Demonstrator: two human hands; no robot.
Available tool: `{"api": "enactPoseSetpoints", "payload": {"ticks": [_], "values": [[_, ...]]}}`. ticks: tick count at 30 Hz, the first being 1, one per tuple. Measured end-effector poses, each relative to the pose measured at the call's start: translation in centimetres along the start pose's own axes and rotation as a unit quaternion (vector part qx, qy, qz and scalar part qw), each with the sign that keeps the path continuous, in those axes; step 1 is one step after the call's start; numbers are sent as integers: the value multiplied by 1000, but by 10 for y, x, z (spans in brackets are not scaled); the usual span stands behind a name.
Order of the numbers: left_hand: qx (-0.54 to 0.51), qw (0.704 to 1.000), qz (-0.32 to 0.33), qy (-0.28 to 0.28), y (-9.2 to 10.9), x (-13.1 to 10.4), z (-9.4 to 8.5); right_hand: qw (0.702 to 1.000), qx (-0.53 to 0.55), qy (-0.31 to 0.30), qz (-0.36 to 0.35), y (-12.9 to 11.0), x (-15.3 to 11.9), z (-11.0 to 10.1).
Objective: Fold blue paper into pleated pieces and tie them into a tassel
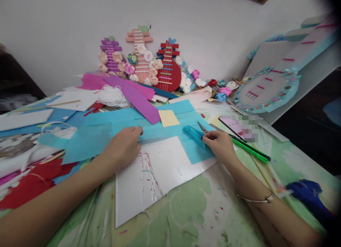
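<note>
My right hand (220, 144) pinches the corner of a folded blue paper strip (193, 134). A dark pointed blade (201, 126) shows just beyond those fingertips; its other end is hidden. My left hand (125, 145) has its fingers curled at the near edge of a large blue paper sheet (157, 131); whether it grips anything is hidden. Under both lies a white board (170, 165) streaked with glue and red and blue bits. A small cream paper square (169, 118) and a purple strip (141, 99) rest on the blue sheet.
A green utility knife (250, 150) and a phone (237, 128) lie right of my right hand, with a blue glue gun (306, 190) nearer. Decorated paper instruments (169, 74) stand against the wall. White string (113, 96) and red paper (34, 183) are at left.
</note>
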State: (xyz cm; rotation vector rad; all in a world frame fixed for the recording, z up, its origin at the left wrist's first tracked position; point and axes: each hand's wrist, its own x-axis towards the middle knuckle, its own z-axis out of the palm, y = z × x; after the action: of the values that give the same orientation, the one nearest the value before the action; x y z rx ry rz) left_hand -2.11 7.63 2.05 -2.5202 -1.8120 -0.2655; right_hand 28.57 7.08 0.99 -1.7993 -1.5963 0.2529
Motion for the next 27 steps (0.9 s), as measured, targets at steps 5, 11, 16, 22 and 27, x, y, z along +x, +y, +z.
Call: {"api": "enactPoseSetpoints", "payload": {"ticks": [5, 11, 16, 22, 27], "values": [[14, 1000, -2, -7, 0, 0, 0, 1000, 8, -7, 2, 0, 0, 1], [25, 1000, -3, -5, 1, -1, -2, 1000, 12, -15, -4, 0, 0, 1], [42, 999, -5, -14, -1, 1, 0, 1000, 5, -16, -4, 0, -1, 0], [0, 997, -30, -66, -9, 1, -10, 1000, -15, 10, 4, -3, -1, -1], [-73, 993, -24, -85, -22, 2, -21, 998, -25, 63, -11, -8, -4, -3]]}}
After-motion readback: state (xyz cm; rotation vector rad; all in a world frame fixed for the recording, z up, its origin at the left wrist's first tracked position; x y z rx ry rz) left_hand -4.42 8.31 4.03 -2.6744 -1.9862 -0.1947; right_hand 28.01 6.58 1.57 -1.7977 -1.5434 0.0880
